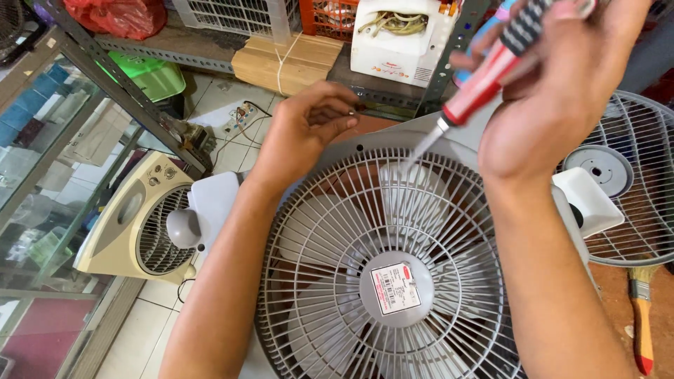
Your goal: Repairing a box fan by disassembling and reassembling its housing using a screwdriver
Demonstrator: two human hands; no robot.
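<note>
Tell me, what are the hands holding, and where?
Right hand holds a screwdriver by its red-and-black handle. Left hand pinches something tiny; cannot tell what.

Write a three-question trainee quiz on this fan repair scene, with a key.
1. True or false: the right hand holds a red-handled screwdriver.
2. What do the left hand fingers pinch? A) a small metal part, B) a paintbrush, C) a cable.
3. Which thing lies at the far right, below the loose fan grille?

Key: 1 true. 2 A, though too small to identify. 3 the paintbrush.
</note>
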